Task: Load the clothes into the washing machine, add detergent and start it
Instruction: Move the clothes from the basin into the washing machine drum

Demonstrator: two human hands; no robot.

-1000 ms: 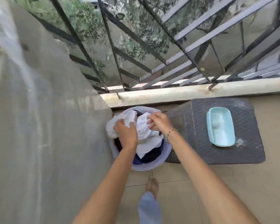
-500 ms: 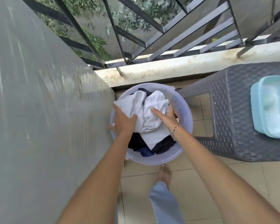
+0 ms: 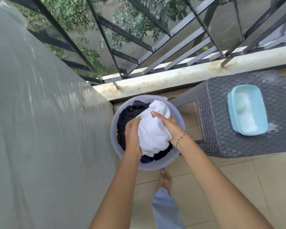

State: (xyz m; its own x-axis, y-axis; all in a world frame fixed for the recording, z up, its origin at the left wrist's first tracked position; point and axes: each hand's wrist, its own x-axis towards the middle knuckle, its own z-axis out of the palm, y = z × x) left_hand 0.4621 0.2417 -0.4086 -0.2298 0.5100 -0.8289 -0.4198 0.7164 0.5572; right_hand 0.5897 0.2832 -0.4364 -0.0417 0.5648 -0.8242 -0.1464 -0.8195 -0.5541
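Fingers of left hand (image 3: 133, 131) and right hand (image 3: 170, 124) now clamp the white garment (image 3: 153, 136) (bunched tighter than before); lift-out looks next.

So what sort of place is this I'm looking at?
Most likely an upstairs home balcony used for laundry: a metal railing on a low ledge with trees below, a tiled floor, and a basin of clothes, where the left hand and right hand grip a white garment.
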